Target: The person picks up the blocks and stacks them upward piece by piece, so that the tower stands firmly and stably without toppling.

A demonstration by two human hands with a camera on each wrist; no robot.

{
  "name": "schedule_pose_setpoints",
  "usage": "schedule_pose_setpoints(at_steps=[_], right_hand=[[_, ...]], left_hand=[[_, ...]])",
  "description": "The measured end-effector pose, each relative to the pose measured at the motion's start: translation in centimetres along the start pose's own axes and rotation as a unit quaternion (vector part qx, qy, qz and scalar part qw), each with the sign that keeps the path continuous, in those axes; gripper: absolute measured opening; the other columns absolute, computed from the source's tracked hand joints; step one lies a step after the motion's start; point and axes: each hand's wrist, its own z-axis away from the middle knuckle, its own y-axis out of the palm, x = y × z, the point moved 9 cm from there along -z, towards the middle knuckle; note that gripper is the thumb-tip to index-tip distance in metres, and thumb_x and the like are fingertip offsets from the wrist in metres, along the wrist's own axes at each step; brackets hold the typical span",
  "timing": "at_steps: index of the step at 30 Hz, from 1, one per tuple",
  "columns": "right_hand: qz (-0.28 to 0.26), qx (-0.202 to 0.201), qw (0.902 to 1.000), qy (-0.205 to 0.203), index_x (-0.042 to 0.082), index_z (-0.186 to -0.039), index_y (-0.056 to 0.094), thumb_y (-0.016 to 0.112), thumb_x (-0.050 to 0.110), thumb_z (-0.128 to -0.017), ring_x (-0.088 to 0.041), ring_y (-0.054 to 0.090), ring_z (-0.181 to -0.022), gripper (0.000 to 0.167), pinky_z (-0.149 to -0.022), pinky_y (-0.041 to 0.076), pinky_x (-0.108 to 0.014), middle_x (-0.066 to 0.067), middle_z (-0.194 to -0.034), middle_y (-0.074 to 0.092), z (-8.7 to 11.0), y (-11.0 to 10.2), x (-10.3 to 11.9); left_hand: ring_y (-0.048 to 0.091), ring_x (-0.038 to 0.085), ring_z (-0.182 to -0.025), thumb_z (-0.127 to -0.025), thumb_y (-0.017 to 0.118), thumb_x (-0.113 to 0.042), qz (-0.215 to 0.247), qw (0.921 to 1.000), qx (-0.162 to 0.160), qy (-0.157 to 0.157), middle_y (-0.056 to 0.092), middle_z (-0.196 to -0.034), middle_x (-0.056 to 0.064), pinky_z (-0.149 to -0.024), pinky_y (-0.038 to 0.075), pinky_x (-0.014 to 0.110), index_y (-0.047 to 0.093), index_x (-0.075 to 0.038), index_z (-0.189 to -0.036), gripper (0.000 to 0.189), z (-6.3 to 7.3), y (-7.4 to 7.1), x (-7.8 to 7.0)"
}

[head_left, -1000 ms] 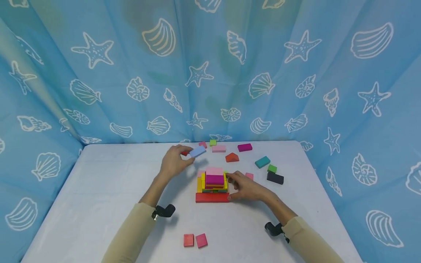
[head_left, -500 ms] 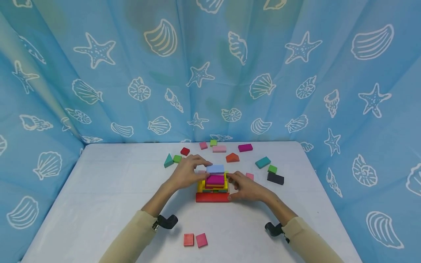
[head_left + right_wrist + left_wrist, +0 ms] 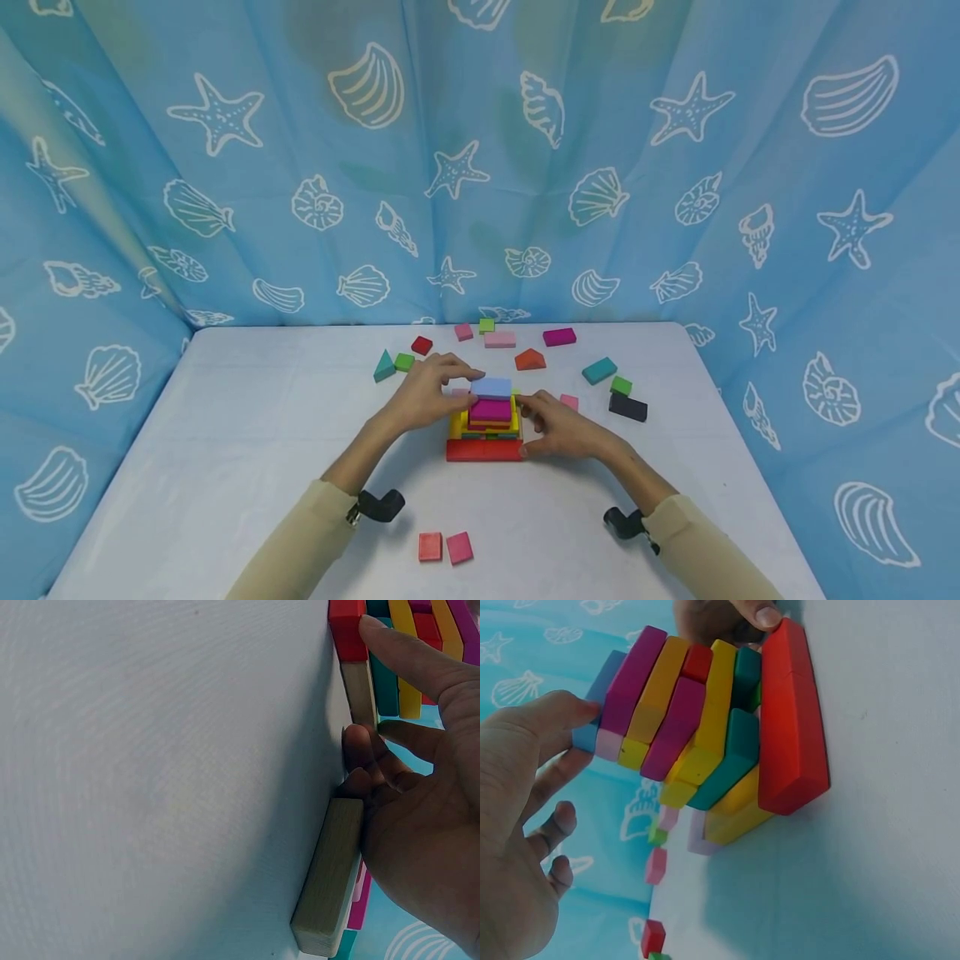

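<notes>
A stack of coloured wooden blocks (image 3: 491, 411) stands mid-table, with long red blocks (image 3: 791, 727) along its front base. On top lies a light blue block (image 3: 491, 388), pinched by the thumb and index finger of my left hand (image 3: 427, 393). The other left fingers are loosely curled, away from the stack, in the left wrist view. My right hand (image 3: 566, 429) holds the stack's right side low down. Its thumb (image 3: 416, 664) presses the red block's end, and its index finger reaches toward the back. The stack's rear is hidden.
Loose blocks lie behind the stack, among them an orange one (image 3: 530, 360) and a teal triangle (image 3: 385, 367). A black block (image 3: 628, 407) lies right. Two small reddish blocks (image 3: 431, 547) lie in front. A bare-wood block face (image 3: 328, 877) shows beside the right hand.
My left hand has carried the light blue block rightward from the back left onto the stack's top. Over the last half second both hands stay almost still.
</notes>
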Motion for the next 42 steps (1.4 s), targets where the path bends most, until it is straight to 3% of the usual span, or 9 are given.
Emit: schedule_pose_setpoints(at_steps=[5,11,15,18,25,32,37,42], right_hand=[[-0.002,-0.002,1.0,0.002,0.014,-0.154,0.039,0.087,0.027,-0.079,-0.018,0.049,-0.102,0.089,-0.076,0.052,-0.026,-0.002,-0.12,0.05,0.1,-0.1,0.1],[0.0,-0.001,1.0,-0.004,0.014,-0.154,0.039,0.086,0.029,-0.08,-0.018,0.049,-0.102,0.089,-0.077,0.052,-0.025,-0.002,-0.121,0.051,0.1,0.0,0.2],[0.0,0.001,1.0,-0.008,0.012,-0.154,0.038,0.085,0.03,-0.08,-0.017,0.049,-0.103,0.09,-0.078,0.051,-0.026,-0.001,-0.122,0.051,0.0,0.0,0.2],[-0.004,-0.002,1.0,-0.009,0.012,-0.154,0.039,0.085,0.03,-0.08,-0.017,0.049,-0.103,0.089,-0.077,0.051,-0.026,-0.001,-0.122,0.051,0.0,0.1,0.1],[-0.002,-0.004,1.0,-0.007,0.015,-0.154,0.039,0.086,0.031,-0.079,-0.018,0.049,-0.102,0.09,-0.076,0.052,-0.026,-0.001,-0.121,0.051,0.1,0.1,-0.1],[0.004,-0.004,1.0,-0.004,0.015,-0.155,0.038,0.085,0.031,-0.081,-0.017,0.049,-0.102,0.089,-0.078,0.051,-0.027,0.0,-0.121,0.05,0.2,-0.3,-0.1],[0.002,-0.004,0.9999,-0.01,0.014,-0.155,0.038,0.085,0.031,-0.081,-0.017,0.049,-0.103,0.089,-0.079,0.052,-0.026,0.0,-0.122,0.051,0.1,-0.1,-0.1],[0.008,-0.005,0.9999,-0.013,0.013,-0.155,0.038,0.085,0.031,-0.081,-0.016,0.049,-0.102,0.089,-0.079,0.051,-0.026,0.0,-0.121,0.051,0.1,-0.1,-0.1]], left_hand=[[0.058,0.015,-0.112,-0.085,0.08,-0.032,0.0,1.0,0.0,-0.003,0.067,-0.119,-0.007,-0.093,0.048,0.045,0.073,-0.03,-0.124,0.039,0.0,0.0,0.0],[0.059,0.022,-0.109,-0.089,0.076,-0.039,0.015,0.9998,0.011,0.007,0.066,-0.12,-0.004,-0.086,0.052,0.038,0.07,-0.027,-0.129,0.042,-0.1,-0.2,0.1],[0.061,0.03,-0.1,-0.094,0.071,-0.039,0.031,0.9993,-0.003,0.019,0.068,-0.119,0.001,-0.076,0.051,0.034,0.068,-0.021,-0.132,0.042,-1.0,-1.1,1.1],[0.06,0.025,-0.096,-0.096,0.069,-0.038,0.027,0.9995,-0.008,0.014,0.068,-0.122,0.0,-0.075,0.05,0.031,0.068,-0.02,-0.132,0.041,-2.2,-1.2,2.8],[0.058,0.022,-0.103,-0.095,0.07,-0.034,0.006,0.9996,0.027,-0.01,0.065,-0.13,0.004,-0.084,0.052,0.034,0.063,-0.015,-0.138,0.047,-4.9,1.1,5.7],[0.056,0.024,-0.11,-0.096,0.068,-0.034,-0.016,0.9991,0.035,-0.019,0.061,-0.133,0.006,-0.094,0.051,0.042,0.06,-0.017,-0.141,0.049,-7.8,2.9,5.9],[0.051,0.026,-0.128,-0.096,0.069,-0.035,-0.04,0.9974,0.039,-0.046,0.056,-0.142,0.005,-0.108,0.044,0.049,0.059,-0.021,-0.142,0.049,-8.8,3.7,6.3],[0.045,0.025,-0.135,-0.096,0.068,-0.034,-0.091,0.9934,0.058,-0.038,0.054,-0.144,0.003,-0.112,0.039,0.049,0.058,-0.024,-0.143,0.049,-9.6,4.7,6.1]])
